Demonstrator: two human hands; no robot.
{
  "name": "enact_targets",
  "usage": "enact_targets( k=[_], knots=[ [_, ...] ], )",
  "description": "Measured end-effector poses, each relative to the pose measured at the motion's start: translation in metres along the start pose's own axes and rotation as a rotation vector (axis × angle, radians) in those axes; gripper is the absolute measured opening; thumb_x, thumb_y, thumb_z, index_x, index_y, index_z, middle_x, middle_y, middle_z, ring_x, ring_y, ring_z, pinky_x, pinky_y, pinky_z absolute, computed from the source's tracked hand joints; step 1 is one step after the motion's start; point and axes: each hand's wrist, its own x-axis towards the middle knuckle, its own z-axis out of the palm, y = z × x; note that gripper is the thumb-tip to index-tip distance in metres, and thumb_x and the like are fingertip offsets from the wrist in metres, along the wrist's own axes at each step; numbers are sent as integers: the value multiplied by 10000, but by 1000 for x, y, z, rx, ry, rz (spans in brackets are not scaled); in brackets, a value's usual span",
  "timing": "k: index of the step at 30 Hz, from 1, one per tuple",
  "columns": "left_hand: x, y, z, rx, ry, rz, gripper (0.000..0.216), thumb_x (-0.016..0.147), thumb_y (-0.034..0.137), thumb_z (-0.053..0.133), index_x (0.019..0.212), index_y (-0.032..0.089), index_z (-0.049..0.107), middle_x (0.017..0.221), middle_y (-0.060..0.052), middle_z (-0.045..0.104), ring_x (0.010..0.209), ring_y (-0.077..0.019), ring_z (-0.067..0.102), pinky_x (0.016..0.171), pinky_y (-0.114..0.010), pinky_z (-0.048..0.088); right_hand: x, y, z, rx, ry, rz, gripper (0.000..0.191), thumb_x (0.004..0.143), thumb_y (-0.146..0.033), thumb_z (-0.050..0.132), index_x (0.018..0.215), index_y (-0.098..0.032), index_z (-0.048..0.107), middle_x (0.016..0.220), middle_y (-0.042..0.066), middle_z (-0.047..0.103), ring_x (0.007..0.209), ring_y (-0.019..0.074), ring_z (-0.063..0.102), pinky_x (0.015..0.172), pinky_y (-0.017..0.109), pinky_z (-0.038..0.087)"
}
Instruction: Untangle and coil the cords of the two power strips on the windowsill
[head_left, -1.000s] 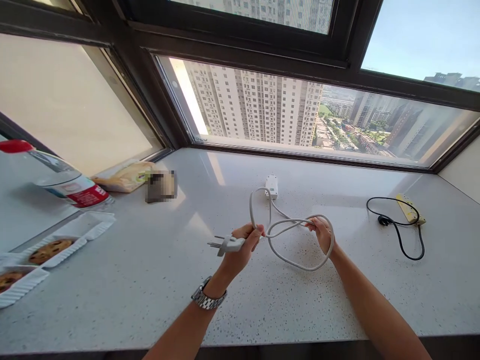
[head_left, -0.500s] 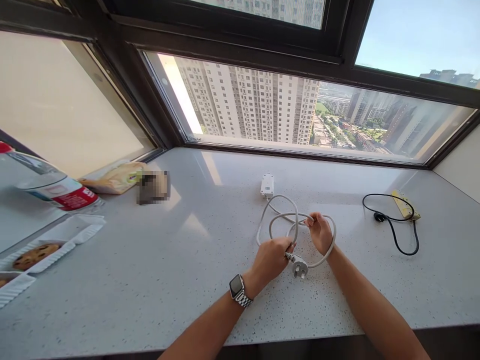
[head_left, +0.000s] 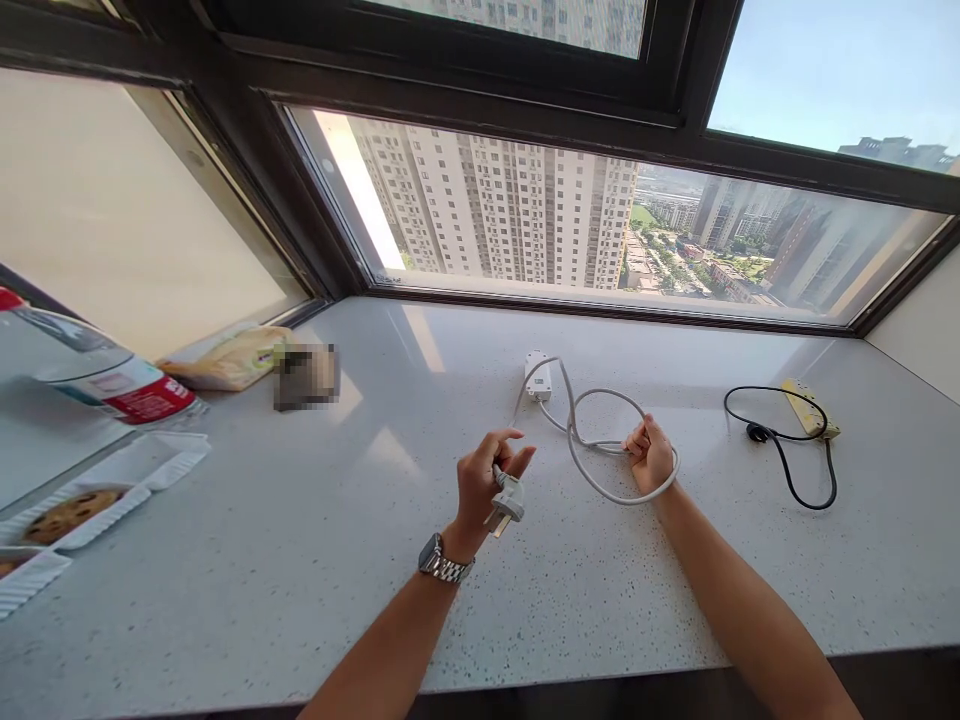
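A white power strip (head_left: 538,379) stands near the back of the counter, and a grey-white power cord (head_left: 576,440) runs from it in loose loops. Its three-pin plug (head_left: 508,498) hangs beside my left hand (head_left: 480,475), which is closed around the cord just behind the plug. The pins point down and toward me. To the right, my right hand (head_left: 651,456) is closed with the fingers curled on the cord, and one loop passes around by the wrist. A watch (head_left: 444,562) with a metal band is on my left wrist.
On the right lies a yellow power strip (head_left: 810,408) with a black cord (head_left: 786,465). At the left are a bottle (head_left: 124,375) with a red label, a packaged food item (head_left: 232,360), a blurred object (head_left: 306,377) and a plastic tray (head_left: 161,462) holding cookies. Windows border the counter.
My left hand has moved left with the plug, drawing the cord out and loosening the coil. My right hand has shifted slightly right, and its fingers have closed more on the cord.
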Motion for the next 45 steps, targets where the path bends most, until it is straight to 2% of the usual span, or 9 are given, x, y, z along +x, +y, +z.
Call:
enact_targets(
  k=[13,18,23,26,30,34,39,42,45],
  knots=[
    [30,-47,-33,-87,440,-500,465,782,608,423,703,168,551,586,3,490,536,-121,467,499,-223,363,-2,-8,-1,-81,19,-24,549,748,-477,656,447,-208,285,400,-99,197,353,40,157,355,219,176],
    [37,-64,-48,-306,231,-807,654,752,770,286,749,166,536,452,58,387,344,-93,333,369,-215,286,0,-6,0,-116,59,-6,532,729,-493,663,457,-211,304,387,-104,208,343,38,173,351,214,195],
    [35,-28,-40,-395,247,-393,498,808,628,461,920,155,567,764,-66,648,679,-159,626,585,-254,497,1,-5,0,-173,64,-5,511,711,-519,678,494,-218,327,383,-110,226,343,41,170,344,214,186],
    [29,5,-22,-155,-70,-37,454,862,427,516,1238,172,502,1182,-140,624,1023,-222,611,806,-347,521,2,-6,-1,-196,42,6,509,698,-533,692,509,-220,338,391,-111,235,349,42,172,346,214,183],
    [32,39,8,55,-505,295,539,924,234,336,1460,187,301,1369,-123,509,1246,-220,461,1008,-396,427,4,-5,-2,-200,35,4,523,696,-545,695,513,-219,329,405,-110,234,355,43,182,350,213,186],
    [43,44,31,173,-475,281,543,917,285,395,1443,159,344,1375,-123,505,1251,-241,453,1021,-423,414,5,-3,-4,-171,1,37,520,695,-593,677,528,-212,367,414,-114,222,361,41,169,356,210,187],
    [30,23,50,153,-286,191,243,890,293,502,1046,176,647,1113,-101,677,1053,-226,602,913,-388,494,5,-2,-4,-112,-58,76,515,711,-600,659,523,-207,385,415,-119,194,359,40,156,360,207,193],
    [13,17,60,42,-187,64,190,859,232,529,1028,188,604,1155,-111,652,1030,-224,621,878,-387,514,4,-2,-3,-61,-122,98,557,700,-532,683,454,-208,303,389,-111,192,350,33,136,363,212,168],
    [3,18,70,-198,-71,-166,417,819,244,585,1210,228,438,1330,-135,514,863,-168,660,725,-315,557,2,-4,-1,-38,-157,124,574,700,-516,658,422,-206,263,370,-108,167,340,32,125,370,218,173]
  ],
)
